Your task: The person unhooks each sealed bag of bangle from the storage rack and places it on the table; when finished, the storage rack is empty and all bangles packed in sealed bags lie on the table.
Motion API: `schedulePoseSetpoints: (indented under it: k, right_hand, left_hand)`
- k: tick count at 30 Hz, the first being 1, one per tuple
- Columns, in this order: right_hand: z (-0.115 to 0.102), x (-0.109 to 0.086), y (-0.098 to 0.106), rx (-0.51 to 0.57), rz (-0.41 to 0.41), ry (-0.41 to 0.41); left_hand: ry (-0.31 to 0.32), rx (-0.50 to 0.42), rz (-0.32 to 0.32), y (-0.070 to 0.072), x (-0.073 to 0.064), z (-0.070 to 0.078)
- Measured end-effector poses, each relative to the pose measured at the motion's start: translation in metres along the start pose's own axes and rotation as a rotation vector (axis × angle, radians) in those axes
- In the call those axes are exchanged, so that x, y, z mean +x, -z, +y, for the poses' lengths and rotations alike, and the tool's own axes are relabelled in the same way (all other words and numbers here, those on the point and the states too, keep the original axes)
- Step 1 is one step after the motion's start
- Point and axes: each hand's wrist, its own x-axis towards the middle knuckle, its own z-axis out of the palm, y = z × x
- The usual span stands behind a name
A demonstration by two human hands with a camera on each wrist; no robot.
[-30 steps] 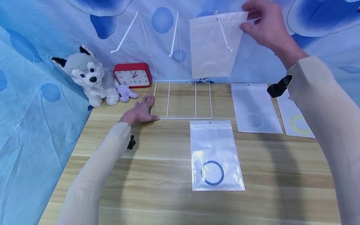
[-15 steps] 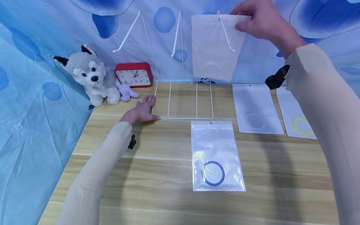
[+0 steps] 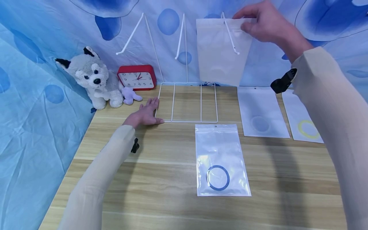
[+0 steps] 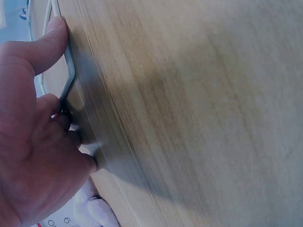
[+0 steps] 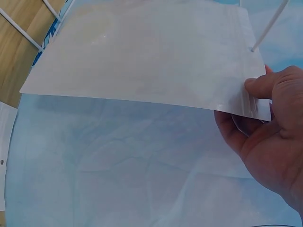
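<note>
A white wire display rack (image 3: pixel 188 121) has its base on the table and three sloping hooks above. My left hand (image 3: pixel 145 112) rests on the left side of that base, thumb at the front corner wire, fingers spread along the side. A flat white zip bag (image 3: pixel 222 60) hangs on the right hook (image 3: pixel 230 35), which passes through its top edge. My right hand (image 5: pixel 279 127) pinches the bag's upper right corner between thumb and fingers. A clear-front zip bag (image 3: pixel 222 147) with a dark blue ring (image 3: pixel 217 166) inside lies at front.
Right of the rack lie a bag with a pale ring (image 3: pixel 263 108) and one with a yellow ring (image 3: pixel 308 129). At back left are a plush husky (image 3: pixel 92 76), a red clock (image 3: pixel 136 77) and a small purple plush (image 3: pixel 130 95). A blue patterned cloth (image 3: pixel 54 73) hangs behind.
My right hand has shifted left and slightly down along with the bag's top edge, still pinching its corner. The left hand stays on the rack base.
</note>
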Motion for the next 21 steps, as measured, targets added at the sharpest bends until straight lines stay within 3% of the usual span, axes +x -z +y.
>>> schedulePoseSetpoints:
  k: [21]
  right_hand:
    - [-0.004,-0.048,-0.001,-0.088,-0.001,0.228]
  left_hand:
    - [-0.006,0.014,0.006,0.004,0.001,-0.002]
